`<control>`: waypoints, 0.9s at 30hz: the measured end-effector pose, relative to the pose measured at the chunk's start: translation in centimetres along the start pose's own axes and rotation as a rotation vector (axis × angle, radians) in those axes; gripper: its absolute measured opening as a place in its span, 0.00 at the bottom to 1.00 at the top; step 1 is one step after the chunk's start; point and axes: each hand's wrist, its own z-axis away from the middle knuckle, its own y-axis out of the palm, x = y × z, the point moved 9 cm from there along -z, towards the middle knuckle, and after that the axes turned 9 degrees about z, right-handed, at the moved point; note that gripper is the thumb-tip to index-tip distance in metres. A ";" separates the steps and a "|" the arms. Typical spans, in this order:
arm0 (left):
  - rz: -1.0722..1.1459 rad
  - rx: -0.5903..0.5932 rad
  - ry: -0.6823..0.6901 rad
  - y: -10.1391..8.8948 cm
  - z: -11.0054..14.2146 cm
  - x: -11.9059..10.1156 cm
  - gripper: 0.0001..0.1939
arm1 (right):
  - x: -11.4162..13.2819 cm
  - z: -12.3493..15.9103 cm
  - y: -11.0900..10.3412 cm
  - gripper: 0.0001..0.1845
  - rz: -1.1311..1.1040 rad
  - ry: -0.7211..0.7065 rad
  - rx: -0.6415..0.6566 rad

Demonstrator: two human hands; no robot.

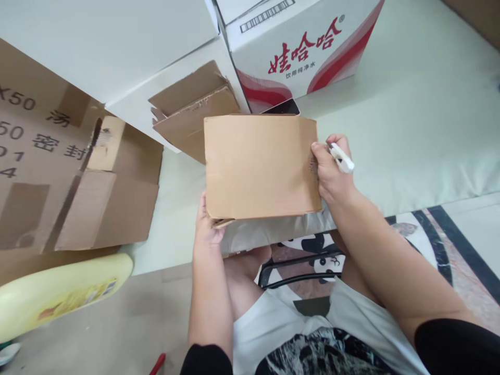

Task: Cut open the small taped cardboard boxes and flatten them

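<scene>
A plain brown cardboard box (261, 166) is held up in front of me, its broad flat side facing the camera. My left hand (209, 224) grips its lower left corner, with some fingers hidden behind the box. At the right edge, my right hand (334, 169) presses its thumb against the cardboard. That same hand is closed around a small white box cutter (341, 158), which points down to the right. Behind the held box are an open cardboard carton (195, 114) with raised flaps and a dark-topped object (283, 108), mostly hidden.
A white carton with red lettering (304, 57) stands at the back on the pale green covered surface (422, 114). Large brown cartons (39, 156) fill the left side. A yellow bottle (70, 291) lies at lower left. Below, a stool with a panda print (304, 260) shows between my legs.
</scene>
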 end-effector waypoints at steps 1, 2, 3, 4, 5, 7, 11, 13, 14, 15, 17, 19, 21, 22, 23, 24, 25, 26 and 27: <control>0.004 0.002 -0.011 0.0 0.0 0.3 0.25 | -1.0 -0.3 -0.1 0.26 -0.019 0.040 0.009; -0.001 0.006 -0.036 0.1 0.0 0.6 0.26 | -1.8 -0.5 0.0 0.28 -0.030 0.072 0.029; -0.014 0.011 -0.069 0.3 0.0 1.0 0.27 | -2.3 -0.6 0.1 0.30 -0.037 0.095 0.048; -0.030 0.013 -0.100 0.4 0.0 1.4 0.26 | -2.6 -0.7 0.2 0.31 -0.042 0.112 0.062; -0.042 0.009 -0.120 0.5 0.0 1.6 0.25 | -2.7 -0.8 0.3 0.31 -0.045 0.125 0.077; -0.018 -0.010 -0.104 0.5 -0.1 1.5 0.23 | -2.2 -1.1 0.5 0.32 -0.051 0.136 0.117; 0.122 -0.037 -0.020 0.5 -0.5 0.4 0.15 | 0.2 -1.0 1.8 0.34 -0.099 0.131 0.300; 0.153 -0.042 -0.036 0.4 -0.6 0.4 0.11 | 1.0 0.1 2.9 0.36 -0.124 0.164 0.421; 0.171 -0.051 -0.037 0.3 -0.6 0.3 0.10 | 1.2 0.8 3.5 0.37 -0.135 0.177 0.479; 0.197 -0.063 -0.026 0.1 -0.6 0.2 0.09 | 1.4 1.5 4.1 0.39 -0.150 0.179 0.529; 0.257 -0.085 0.018 -0.3 -0.6 -0.2 0.10 | 1.7 2.5 4.9 0.41 -0.181 0.160 0.599; 0.305 -0.095 0.052 -0.8 -0.6 -0.4 0.13 | 1.7 3.0 5.3 0.42 -0.193 0.125 0.640; 0.335 -0.105 0.060 -1.2 -0.7 -0.3 0.16 | 1.7 3.2 5.6 0.43 -0.180 0.085 0.668; 0.345 -0.113 0.059 -1.5 -0.7 -0.2 0.17 | 1.6 3.2 5.6 0.43 -0.171 0.071 0.673; 0.351 -0.124 0.057 -1.7 -0.8 -0.1 0.17 | 1.5 3.2 5.6 0.44 -0.164 0.060 0.670; 0.353 -0.135 0.055 -1.9 -0.8 0.0 0.16 | 1.5 3.1 5.6 0.45 -0.158 0.051 0.660; 0.348 -0.144 0.054 -2.1 -0.9 0.1 0.16 | 1.5 3.1 5.5 0.46 -0.149 0.039 0.645; 0.339 -0.152 0.056 -2.3 -0.9 0.1 0.14 | 1.6 3.0 5.3 0.47 -0.134 0.021 0.627; 0.329 -0.158 0.063 -2.4 -0.9 0.2 0.13 | 1.7 3.0 5.2 0.48 -0.114 -0.006 0.607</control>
